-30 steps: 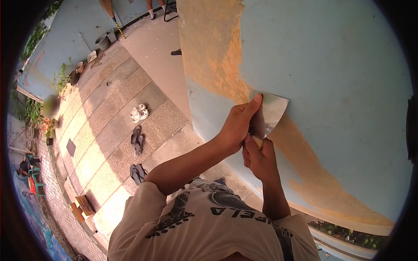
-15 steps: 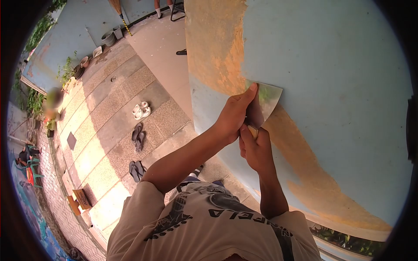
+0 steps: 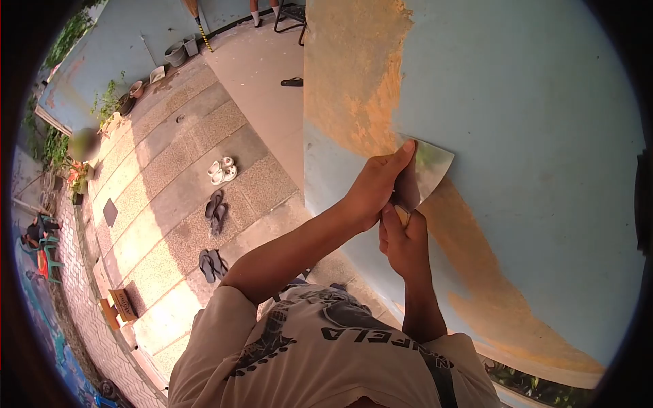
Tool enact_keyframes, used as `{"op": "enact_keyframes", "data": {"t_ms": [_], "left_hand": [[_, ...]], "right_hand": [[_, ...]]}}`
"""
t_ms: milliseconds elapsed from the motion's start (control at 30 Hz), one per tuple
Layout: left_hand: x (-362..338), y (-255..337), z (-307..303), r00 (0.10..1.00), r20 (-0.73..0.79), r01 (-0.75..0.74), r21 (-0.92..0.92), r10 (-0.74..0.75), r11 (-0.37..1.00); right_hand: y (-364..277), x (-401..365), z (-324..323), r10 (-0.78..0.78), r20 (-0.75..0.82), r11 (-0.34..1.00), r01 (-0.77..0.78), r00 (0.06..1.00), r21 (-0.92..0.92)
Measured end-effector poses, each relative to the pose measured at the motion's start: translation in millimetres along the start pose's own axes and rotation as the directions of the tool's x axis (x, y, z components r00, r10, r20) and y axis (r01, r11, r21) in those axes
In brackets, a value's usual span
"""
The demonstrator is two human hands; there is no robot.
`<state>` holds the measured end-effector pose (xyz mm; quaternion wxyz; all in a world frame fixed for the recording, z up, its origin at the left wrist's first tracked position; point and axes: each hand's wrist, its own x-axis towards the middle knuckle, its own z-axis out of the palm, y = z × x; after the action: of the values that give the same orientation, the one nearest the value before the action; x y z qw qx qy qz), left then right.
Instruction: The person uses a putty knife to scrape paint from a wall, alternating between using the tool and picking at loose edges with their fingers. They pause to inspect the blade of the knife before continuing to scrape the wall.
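A wide scraper with a shiny metal blade [image 3: 434, 168] lies against the light blue wall [image 3: 517, 102]. My right hand [image 3: 407, 248] is closed around its short yellowish handle [image 3: 402, 215], which is mostly hidden by the fingers. My left hand [image 3: 377, 180] grips the left side of the blade, its thumb lying along the metal near the top corner. Above and left of the blade is a rough orange-tan patch [image 3: 367, 88] of bared wall. Another tan strip [image 3: 476, 245] runs down to the right from below the blade.
White clogs [image 3: 222, 171], dark sandals [image 3: 216, 212] and dark flip-flops [image 3: 213, 265] stand on the tiled floor [image 3: 183, 156] to the left. A cardboard box [image 3: 122, 305] lies farther left. Behind are pots [image 3: 175, 54], a broom [image 3: 198, 27] and a person's legs [image 3: 256, 12] beside a chair [image 3: 292, 15].
The view has shifted, so wall and floor sit a little differently in it. Both hands keep their hold on the scraper, which appears slightly lower against the wall.
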<state>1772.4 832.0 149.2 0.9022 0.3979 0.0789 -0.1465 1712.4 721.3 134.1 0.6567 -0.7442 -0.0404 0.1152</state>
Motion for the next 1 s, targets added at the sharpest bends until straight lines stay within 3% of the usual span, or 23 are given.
{"op": "enact_keyframes", "data": {"t_ms": [67, 200, 233, 300, 333, 367, 467, 567, 667, 700, 800, 1000], "left_hand": [[8.4, 8.6, -23.2, 0.963, 0.27, -0.026, 0.05, 0.012, 0.998], [0.1, -4.1, -11.6, 0.99, 0.14, -0.042, 0.125, 0.024, 0.991], [-8.7, 3.3, 0.1, 0.997, 0.076, 0.026, 0.035, -0.028, 0.999], [3.0, 4.3, -12.3, 0.994, 0.107, -0.004, 0.058, -0.003, 0.998], [4.3, 1.2, -15.6, 0.99, 0.138, -0.041, 0.075, 0.031, 0.996], [5.0, 0.8, -15.3, 0.991, 0.131, -0.014, 0.052, 0.007, 0.999], [-4.0, 10.3, 0.1, 0.999, 0.054, -0.011, 0.032, 0.009, 0.999], [9.2, 13.1, -23.4, 0.984, 0.174, -0.041, 0.087, 0.026, 0.995], [4.6, 1.8, -20.1, 0.985, 0.172, 0.0, 0.124, -0.021, 0.992], [-3.5, 8.3, -5.1, 0.997, 0.081, 0.012, 0.088, -0.019, 0.996], [8.0, 5.2, -14.1, 0.992, 0.123, -0.038, 0.06, 0.03, 0.997], [1.3, 11.0, -6.3, 0.994, 0.11, -0.034, 0.062, 0.027, 0.998]], "right_hand": [[4.8, 14.6, 4.6, -0.153, -0.004, 0.985, 0.152, 0.988, -0.085], [7.2, 2.8, -0.1, -0.084, 0.019, 0.995, 0.085, 0.996, -0.048], [0.1, 3.2, 0.2, -0.028, 0.024, 0.999, 0.029, 0.999, -0.034], [2.0, 1.6, -0.5, 0.053, 0.014, 0.998, -0.053, 0.999, -0.016], [6.7, 3.1, -1.1, 0.022, 0.019, 0.999, -0.022, 1.0, -0.04], [7.9, 8.0, -0.6, -0.029, 0.032, 0.998, 0.031, 0.999, -0.063], [-5.1, 5.0, 1.9, 0.02, 0.025, 1.0, -0.02, 0.999, -0.007], [-0.7, 20.5, 11.5, -0.12, 0.0, 0.992, 0.119, 0.993, -0.046], [2.0, 4.3, 6.1, -0.016, -0.025, 1.0, 0.016, 1.0, -0.021], [-2.1, 7.5, 6.1, -0.025, -0.018, 0.999, 0.024, 1.0, -0.024], [-5.5, 4.0, 5.6, 0.039, -0.012, 0.999, -0.039, 0.999, -0.018], [-7.0, 5.7, 9.5, 0.012, -0.021, 1.0, -0.012, 1.0, -0.015]]}}
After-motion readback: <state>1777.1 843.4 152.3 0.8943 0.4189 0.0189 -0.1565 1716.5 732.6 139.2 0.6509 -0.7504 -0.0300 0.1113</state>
